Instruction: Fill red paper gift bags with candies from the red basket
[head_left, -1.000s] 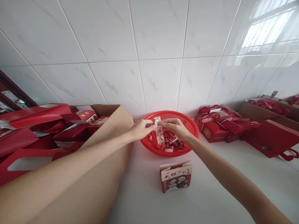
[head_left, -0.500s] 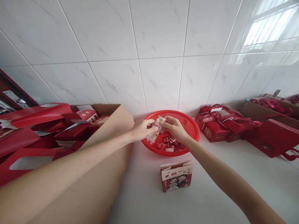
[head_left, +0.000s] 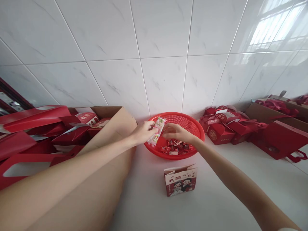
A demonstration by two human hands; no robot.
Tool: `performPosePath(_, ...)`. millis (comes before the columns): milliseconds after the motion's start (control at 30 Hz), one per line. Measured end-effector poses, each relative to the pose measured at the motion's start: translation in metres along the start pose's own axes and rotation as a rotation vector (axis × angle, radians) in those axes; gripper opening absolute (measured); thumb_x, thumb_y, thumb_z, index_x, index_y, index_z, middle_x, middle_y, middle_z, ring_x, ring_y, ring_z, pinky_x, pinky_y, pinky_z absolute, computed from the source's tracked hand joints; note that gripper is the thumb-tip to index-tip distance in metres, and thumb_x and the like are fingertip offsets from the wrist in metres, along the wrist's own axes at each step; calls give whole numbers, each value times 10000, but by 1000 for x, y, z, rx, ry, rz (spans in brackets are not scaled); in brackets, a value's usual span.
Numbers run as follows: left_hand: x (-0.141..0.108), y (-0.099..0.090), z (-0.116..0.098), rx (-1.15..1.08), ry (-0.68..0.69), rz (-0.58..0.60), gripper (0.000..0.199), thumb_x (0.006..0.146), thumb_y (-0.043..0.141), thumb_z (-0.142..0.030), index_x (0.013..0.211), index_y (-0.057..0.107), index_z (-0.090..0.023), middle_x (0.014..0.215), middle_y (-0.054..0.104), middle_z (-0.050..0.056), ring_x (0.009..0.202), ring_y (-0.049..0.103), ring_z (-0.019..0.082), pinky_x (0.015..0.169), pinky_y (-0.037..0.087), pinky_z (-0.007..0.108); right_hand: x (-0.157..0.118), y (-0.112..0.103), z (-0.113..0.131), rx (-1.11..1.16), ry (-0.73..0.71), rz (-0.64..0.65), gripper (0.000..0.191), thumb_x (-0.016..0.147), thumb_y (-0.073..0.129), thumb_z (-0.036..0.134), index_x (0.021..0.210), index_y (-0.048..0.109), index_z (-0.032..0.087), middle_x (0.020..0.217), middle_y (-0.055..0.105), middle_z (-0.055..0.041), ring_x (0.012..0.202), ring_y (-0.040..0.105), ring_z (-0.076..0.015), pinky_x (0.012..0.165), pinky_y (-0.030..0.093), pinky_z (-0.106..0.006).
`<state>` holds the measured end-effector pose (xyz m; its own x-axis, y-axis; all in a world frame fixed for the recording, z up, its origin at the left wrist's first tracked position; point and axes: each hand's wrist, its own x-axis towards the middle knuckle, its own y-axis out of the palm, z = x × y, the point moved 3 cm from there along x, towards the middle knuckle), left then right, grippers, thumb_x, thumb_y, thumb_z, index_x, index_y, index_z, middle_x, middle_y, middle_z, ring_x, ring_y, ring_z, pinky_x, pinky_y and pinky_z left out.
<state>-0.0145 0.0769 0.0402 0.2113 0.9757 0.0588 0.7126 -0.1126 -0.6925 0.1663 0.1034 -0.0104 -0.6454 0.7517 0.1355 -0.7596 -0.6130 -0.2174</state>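
My left hand (head_left: 144, 132) is closed on a pink-and-white wrapped candy (head_left: 159, 122), held over the left side of a red plastic basket (head_left: 201, 136). Whether it holds one packet or more is hard to make out. My right hand (head_left: 176, 132) hangs over the basket, fingers loosely curled and apart, with nothing visible in them. Below it, several small red wrapped candies (head_left: 178, 147) lie in the bottom of the basket. In front of the basket, a red-and-white gift box (head_left: 181, 182) with a cartoon couple stands upright, its top flaps raised.
On the left is a large cardboard carton (head_left: 103, 179) full of red gift boxes (head_left: 72, 134). Several folded red boxes (head_left: 222, 132) sit right of the basket, near another carton (head_left: 261, 116) and a red bag (head_left: 279, 139). A tiled wall (head_left: 163, 83) rises behind.
My right hand has let go of the wrapped candy and moved slightly down and right over the basket. The candy now stays in my left hand alone. The view has shifted slightly.
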Motion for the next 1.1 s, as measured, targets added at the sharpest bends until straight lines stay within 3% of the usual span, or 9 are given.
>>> performPosePath(100,0,-1,1,19,-39,-1,190,765,593,-375,792,609,-187,656,639,-4,609,596,174,557,445,262,-1,2,-15,-330,211,372,189,782,633,166,955,709,151,934,722,-53,801,670,-170,684,525,-257)
performPosePath(167,0,-1,1,41,-39,8,188,766,586,-376,784,599,-189,653,629,-4,612,587,173,550,428,259,-3,5,-26,-441,378,594,283,787,576,123,1016,736,167,994,731,-54,803,679,-176,654,522,-251)
performPosePath(200,0,-1,1,54,-33,16,189,768,582,-379,774,590,-190,646,619,-6,612,580,170,546,418,256,-3,6,-29,-476,427,636,352,794,560,117,1096,726,185,1036,731,-54,823,682,-181,654,522,-252)
performPosePath(300,0,1,0,99,-13,23,203,775,570,-392,729,549,-196,611,571,-22,592,540,157,529,373,248,2,3,-29,-623,388,517,480,837,556,156,1307,626,226,1123,715,-64,888,677,-194,681,510,-257)
performPosePath(433,0,2,1,137,2,31,216,790,543,-382,684,484,-204,582,513,-38,567,475,140,520,315,247,8,-8,-18,-816,254,312,387,855,570,170,1227,675,192,1193,681,-104,971,650,-218,727,479,-261)
performPosePath(600,1,2,0,226,-15,29,252,800,530,-321,637,371,-211,569,422,-54,557,408,125,538,268,258,7,-11,-12,-865,291,429,376,836,589,172,1194,704,188,1067,721,-81,860,662,-195,634,455,-234)
performPosePath(767,-1,2,-2,286,-12,36,307,810,523,-305,623,297,-213,559,363,-57,552,371,127,551,255,268,6,-2,-16,-897,358,583,353,744,687,178,1069,774,286,958,746,-16,758,674,-179,576,447,-221)
performPosePath(967,-1,3,0,329,-12,63,265,819,514,-331,645,349,-216,596,424,-50,583,410,140,571,272,269,8,-4,-20,-1029,388,482,498,746,675,209,1240,689,267,1091,719,-76,852,679,-245,602,450,-262)
performPosePath(1100,-1,5,1,334,4,85,234,820,505,-345,665,385,-217,608,470,-44,606,449,149,590,289,266,4,-13,-23,-1101,400,445,565,715,640,103,1258,666,257,1087,710,-88,884,675,-258,612,438,-268)
